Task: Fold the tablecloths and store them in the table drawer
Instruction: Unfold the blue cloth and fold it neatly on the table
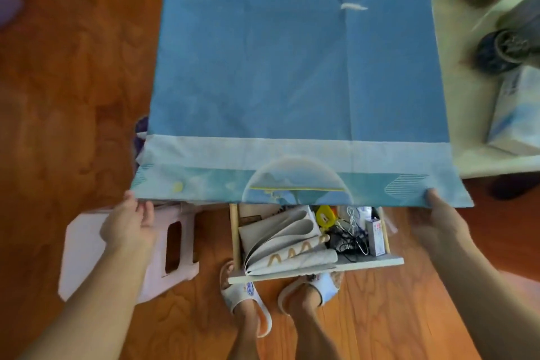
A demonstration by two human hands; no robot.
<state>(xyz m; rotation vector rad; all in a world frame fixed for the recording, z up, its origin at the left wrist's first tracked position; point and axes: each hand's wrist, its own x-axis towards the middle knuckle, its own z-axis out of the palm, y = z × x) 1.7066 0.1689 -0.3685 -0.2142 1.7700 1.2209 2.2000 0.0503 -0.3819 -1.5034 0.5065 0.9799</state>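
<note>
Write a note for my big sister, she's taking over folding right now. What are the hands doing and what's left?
Left hand: grips the near left corner of the blue cloth.
Right hand: grips the near right corner, thumb on top.
Cloth: spread flat over the table, its near edge hanging above the open drawer.
Drawer: pulled out, already holding one folded grey cloth on the left, cables and small items on the right.
Done: one cloth folded and stored.
Left: fold the blue cloth, lay it in the drawer, close the drawer.
</note>
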